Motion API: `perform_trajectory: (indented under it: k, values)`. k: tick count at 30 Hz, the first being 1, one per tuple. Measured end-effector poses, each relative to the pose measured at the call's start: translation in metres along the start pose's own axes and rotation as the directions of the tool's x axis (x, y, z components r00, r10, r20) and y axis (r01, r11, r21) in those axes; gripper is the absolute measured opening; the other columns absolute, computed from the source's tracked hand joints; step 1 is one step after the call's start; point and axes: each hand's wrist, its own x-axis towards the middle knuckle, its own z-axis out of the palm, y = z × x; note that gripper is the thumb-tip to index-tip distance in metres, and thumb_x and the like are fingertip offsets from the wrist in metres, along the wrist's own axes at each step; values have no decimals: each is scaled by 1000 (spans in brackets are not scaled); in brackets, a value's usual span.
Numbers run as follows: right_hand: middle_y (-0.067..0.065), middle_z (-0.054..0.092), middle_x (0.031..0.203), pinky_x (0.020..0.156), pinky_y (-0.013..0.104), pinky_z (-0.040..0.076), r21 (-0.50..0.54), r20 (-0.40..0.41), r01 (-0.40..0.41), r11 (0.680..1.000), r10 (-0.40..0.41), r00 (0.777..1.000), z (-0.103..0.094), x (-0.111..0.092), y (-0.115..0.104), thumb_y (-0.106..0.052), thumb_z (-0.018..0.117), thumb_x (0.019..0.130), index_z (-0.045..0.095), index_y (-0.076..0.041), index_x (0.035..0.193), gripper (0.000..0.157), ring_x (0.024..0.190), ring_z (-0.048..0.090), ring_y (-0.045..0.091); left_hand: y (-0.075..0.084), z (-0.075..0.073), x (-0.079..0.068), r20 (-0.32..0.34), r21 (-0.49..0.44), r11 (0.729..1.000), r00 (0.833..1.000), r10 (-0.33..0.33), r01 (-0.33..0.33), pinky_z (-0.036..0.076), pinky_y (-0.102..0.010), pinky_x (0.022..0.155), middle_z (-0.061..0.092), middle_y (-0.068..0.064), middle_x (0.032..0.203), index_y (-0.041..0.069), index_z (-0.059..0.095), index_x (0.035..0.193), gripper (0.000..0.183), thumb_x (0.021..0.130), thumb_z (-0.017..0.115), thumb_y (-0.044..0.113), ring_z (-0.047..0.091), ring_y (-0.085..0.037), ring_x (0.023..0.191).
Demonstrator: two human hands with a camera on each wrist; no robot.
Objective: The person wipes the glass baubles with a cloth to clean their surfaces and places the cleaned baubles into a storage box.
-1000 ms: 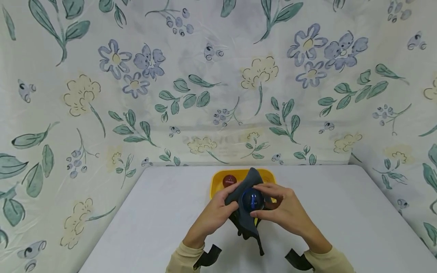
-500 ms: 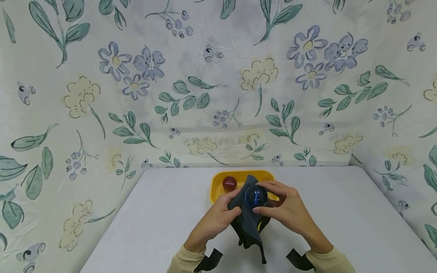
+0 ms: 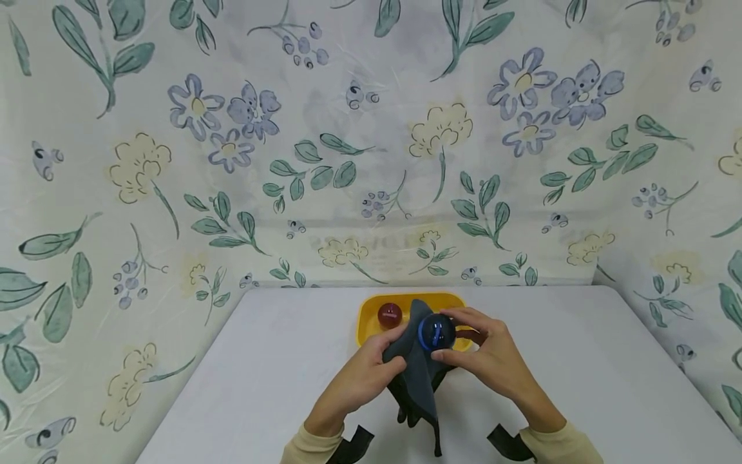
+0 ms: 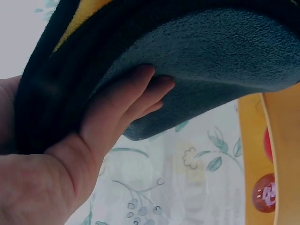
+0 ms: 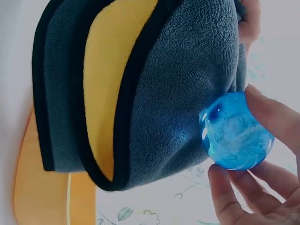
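A translucent blue ball (image 3: 437,332) is pinched between the thumb and fingers of my right hand (image 3: 489,354). Its side meets the grey face of a folded cleaning cloth (image 3: 418,367), which has black edging and a yellow reverse. My left hand (image 3: 362,374) grips that cloth, thumb on top and the other fingers mostly behind the folds. In the right wrist view, the blue ball (image 5: 236,131) sits against the plush grey cloth (image 5: 178,103). The left wrist view shows the left hand (image 4: 89,126) with the cloth (image 4: 225,51) bunched in its grasp.
Just beyond the hands, a yellow tray (image 3: 366,322) stands on the white table (image 3: 278,367). A dark red ball (image 3: 390,315) lies in the tray's left part. Behind the table hangs a floral-print backdrop (image 3: 342,212).
The blue ball and right fingers have shifted slightly right and up in the head view. The cloth's far tip has dropped lower and its folds have changed, while both hands keep their holds.
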Motion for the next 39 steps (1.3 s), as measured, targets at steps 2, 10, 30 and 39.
perform_trajectory:
  k: [2, 10, 30, 39]
  values:
    - [11, 70, 130, 99, 21, 55, 0, 2, -14, 1000, 14, 1000, 0, 0, 0, -15, 87, 81, 68, -9, 134, 57, 111, 67, 21, 1, 0, -1, -4, 21, 1000, 1000, -6, 6, 50, -33, 108, 34, -15, 167, 2, 31, 161, 65, 99, 48, 10, 51, -30, 143]
    - [12, 69, 131, 101, 35, 58, 0, 0, -47, 999, 47, 999, 1, 0, 0, -15, 87, 81, 65, -8, 138, 62, 114, 67, 29, 7, 1, -5, -28, 62, 998, 999, -26, 28, 49, -34, 109, 35, -14, 167, 2, 32, 161, 64, 99, 49, 11, 54, -26, 138]
    - [16, 70, 127, 98, 40, 59, -15, 5, -85, 996, 85, 996, 3, 3, 9, -15, 88, 79, 68, -3, 132, 57, 110, 71, 28, 15, 4, -14, -38, 9, 999, 998, 50, -50, 57, -32, 97, 39, -16, 165, 11, 35, 161, 64, 98, 47, 5, 64, -33, 130]
    - [16, 71, 125, 95, 38, 61, -22, 39, -115, 993, 116, 992, 6, 3, 10, -20, 88, 79, 70, -5, 129, 56, 106, 73, 25, 19, 11, -17, -120, 127, 986, 985, 123, -108, 60, -33, 94, 47, -17, 160, 17, 42, 159, 63, 97, 48, 4, 67, -30, 122]
